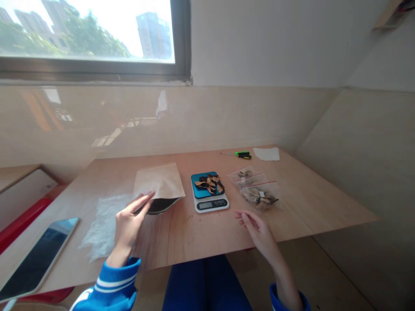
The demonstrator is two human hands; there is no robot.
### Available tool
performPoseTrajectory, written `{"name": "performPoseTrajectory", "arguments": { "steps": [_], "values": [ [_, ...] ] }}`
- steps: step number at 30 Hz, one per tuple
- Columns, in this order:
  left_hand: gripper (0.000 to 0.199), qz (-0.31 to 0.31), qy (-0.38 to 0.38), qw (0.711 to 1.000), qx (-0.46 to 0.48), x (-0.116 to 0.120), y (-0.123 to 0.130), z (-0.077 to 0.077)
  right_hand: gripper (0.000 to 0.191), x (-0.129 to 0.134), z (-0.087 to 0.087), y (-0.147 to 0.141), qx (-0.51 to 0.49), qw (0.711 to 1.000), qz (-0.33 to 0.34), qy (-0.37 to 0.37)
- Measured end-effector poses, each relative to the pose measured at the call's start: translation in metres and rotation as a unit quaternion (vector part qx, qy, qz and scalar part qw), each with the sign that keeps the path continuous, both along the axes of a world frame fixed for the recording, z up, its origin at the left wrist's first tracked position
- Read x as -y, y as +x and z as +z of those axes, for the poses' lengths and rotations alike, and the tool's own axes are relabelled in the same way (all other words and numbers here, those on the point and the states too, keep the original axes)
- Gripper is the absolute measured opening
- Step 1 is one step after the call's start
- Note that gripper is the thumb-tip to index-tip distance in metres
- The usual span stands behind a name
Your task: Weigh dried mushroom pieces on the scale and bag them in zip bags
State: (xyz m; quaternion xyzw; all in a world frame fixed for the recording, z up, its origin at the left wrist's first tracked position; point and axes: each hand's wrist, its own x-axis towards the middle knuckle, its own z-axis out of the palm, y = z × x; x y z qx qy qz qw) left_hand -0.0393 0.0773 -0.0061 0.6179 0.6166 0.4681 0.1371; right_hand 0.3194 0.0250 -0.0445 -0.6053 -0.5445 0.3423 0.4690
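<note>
My left hand (132, 220) pinches the near edge of a brown paper bag (160, 179) that lies on the table. The bag's mouth gapes toward me and shows a dark inside. My right hand (254, 226) is over the table's front edge, fingers stretched and slightly bent, with nothing seen in them. Between the hands stands a white kitchen scale (212, 209) with a blue top. Dried brown peel-like pieces (210, 183) are heaped on it; the display is too small to read. Clear zip bags (261, 196) holding similar brown pieces lie close to my right hand.
Clear plastic bags (105, 222) lie flat beside my left wrist. A phone (40, 255) rests at the table's left front. Toward the wall are a green-and-black-handled screwdriver (241, 154) and a white sheet of paper (266, 153). Small crumbs dot the wooden table (181, 250).
</note>
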Motion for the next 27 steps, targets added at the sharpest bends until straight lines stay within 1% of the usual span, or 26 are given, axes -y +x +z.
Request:
{"name": "performPoseTrajectory", "arguments": {
  "steps": [2,4,6,8,9,11,12,14,16,18,19,20,22,24,27],
  "values": [
    [0.043,-0.042,-0.021,0.999,-0.025,-0.001,-0.001,-0.006,0.045,0.003,0.000,0.001,-0.004,1.000,0.009,-0.011],
    [0.060,-0.087,-0.047,0.995,-0.034,-0.003,-0.002,-0.013,0.045,0.003,0.002,0.001,-0.007,1.000,0.010,-0.012],
    [0.069,-0.106,-0.064,0.992,-0.033,-0.005,-0.003,-0.019,0.044,0.003,0.004,0.002,-0.004,1.000,0.007,-0.009],
    [0.069,-0.090,-0.068,0.993,-0.036,-0.004,-0.004,-0.018,0.043,0.004,0.007,0.002,0.004,1.000,0.008,-0.009],
    [0.067,-0.067,-0.058,0.995,-0.037,-0.003,-0.003,-0.015,0.042,0.005,0.009,0.000,0.007,1.000,0.010,-0.009],
    [0.064,-0.014,-0.017,0.999,-0.024,0.005,0.003,-0.003,0.041,0.006,0.014,-0.006,0.005,1.000,0.019,-0.010],
    [0.061,0.008,0.018,1.000,0.002,0.011,0.009,0.005,0.041,0.007,0.016,-0.011,-0.002,1.000,0.027,-0.011],
    [0.059,-0.015,0.069,0.994,0.082,0.026,0.025,0.022,0.040,0.008,0.022,-0.027,-0.026,0.998,0.058,-0.016],
    [0.049,-0.096,0.103,0.974,0.175,0.043,0.045,0.035,0.040,0.009,0.027,-0.049,-0.065,0.993,0.093,-0.016],
    [0.037,-0.141,0.098,0.954,0.245,0.058,0.066,0.040,0.042,0.010,0.030,-0.071,-0.117,0.985,0.124,-0.003],
    [0.032,-0.147,0.094,0.945,0.278,0.063,0.075,0.040,0.044,0.011,0.031,-0.082,-0.143,0.980,0.138,0.005],
    [0.029,-0.147,0.072,0.937,0.310,0.067,0.082,0.039,0.046,0.012,0.032,-0.091,-0.168,0.974,0.154,0.012],
    [0.027,-0.129,0.034,0.920,0.368,0.069,0.091,0.034,0.045,0.015,0.034,-0.103,-0.210,0.961,0.182,0.013],
    [0.029,-0.116,0.000,0.904,0.411,0.066,0.093,0.028,0.037,0.018,0.036,-0.108,-0.249,0.949,0.192,0.001],
    [0.036,-0.115,-0.025,0.887,0.446,0.057,0.087,0.022,0.027,0.018,0.036,-0.107,-0.298,0.938,0.178,-0.021]
  ]
}}
